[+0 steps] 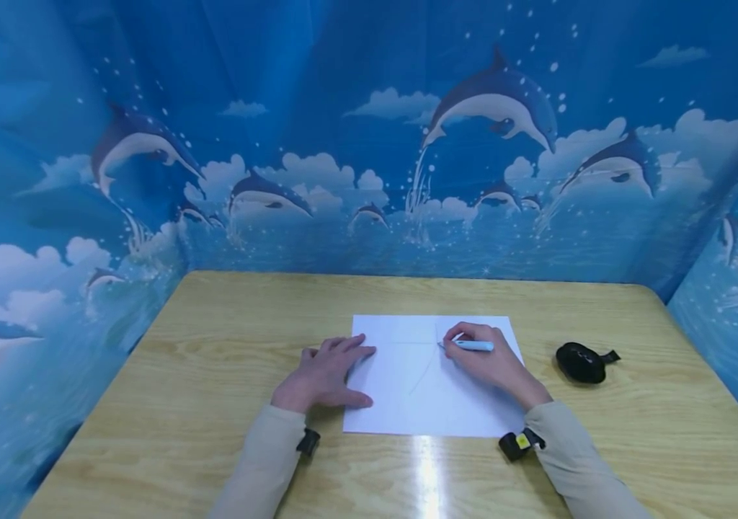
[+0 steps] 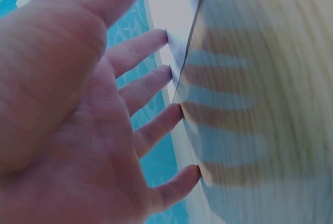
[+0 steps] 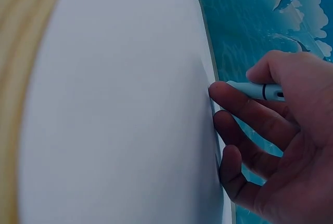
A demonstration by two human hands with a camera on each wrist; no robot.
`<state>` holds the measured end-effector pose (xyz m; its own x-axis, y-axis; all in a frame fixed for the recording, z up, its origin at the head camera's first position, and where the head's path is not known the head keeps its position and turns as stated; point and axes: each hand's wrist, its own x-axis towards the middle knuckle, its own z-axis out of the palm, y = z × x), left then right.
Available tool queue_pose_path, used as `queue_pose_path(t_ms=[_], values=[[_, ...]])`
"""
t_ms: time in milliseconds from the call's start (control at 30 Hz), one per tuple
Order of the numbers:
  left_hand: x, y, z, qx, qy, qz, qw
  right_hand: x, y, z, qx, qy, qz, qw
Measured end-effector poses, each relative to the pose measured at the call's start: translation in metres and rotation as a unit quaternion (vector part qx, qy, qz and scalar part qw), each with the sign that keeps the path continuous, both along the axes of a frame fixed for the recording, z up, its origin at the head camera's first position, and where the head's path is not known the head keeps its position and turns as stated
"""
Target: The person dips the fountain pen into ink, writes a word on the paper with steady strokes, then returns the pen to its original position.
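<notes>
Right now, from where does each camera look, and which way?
Head: worn on the head, facing forward and down at the paper; left hand, right hand, sleeves show.
Left wrist: on that wrist, facing paper and table; left hand shows.
Right wrist: on that wrist, facing pen and paper; right hand and part of left show.
Head and right wrist share pen.
</notes>
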<state>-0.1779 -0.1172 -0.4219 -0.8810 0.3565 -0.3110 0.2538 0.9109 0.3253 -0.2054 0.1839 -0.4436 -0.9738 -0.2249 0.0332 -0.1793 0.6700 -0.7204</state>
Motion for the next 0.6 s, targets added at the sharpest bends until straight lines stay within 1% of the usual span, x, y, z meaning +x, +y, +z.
queue_pose_path(t_ms=[167, 433, 600], values=[[-0.0013, -0.0003, 0.0011, 0.003, 0.0, 0.0, 1.0, -0.0014, -0.0011, -0.0005, 0.003, -0.001, -0.005, 1.0], [-0.0013, 0.0005, 0.0013, 0.004, -0.001, 0.0, 1.0, -0.0012, -0.0019, -0.001, 0.011, 0.012, -0.003, 1.0], [-0.0015, 0.0013, 0.0014, 0.004, 0.001, 0.002, 1.0, -0.0016, -0.0028, 0.0008, 0.012, 0.009, -0.003, 1.0]])
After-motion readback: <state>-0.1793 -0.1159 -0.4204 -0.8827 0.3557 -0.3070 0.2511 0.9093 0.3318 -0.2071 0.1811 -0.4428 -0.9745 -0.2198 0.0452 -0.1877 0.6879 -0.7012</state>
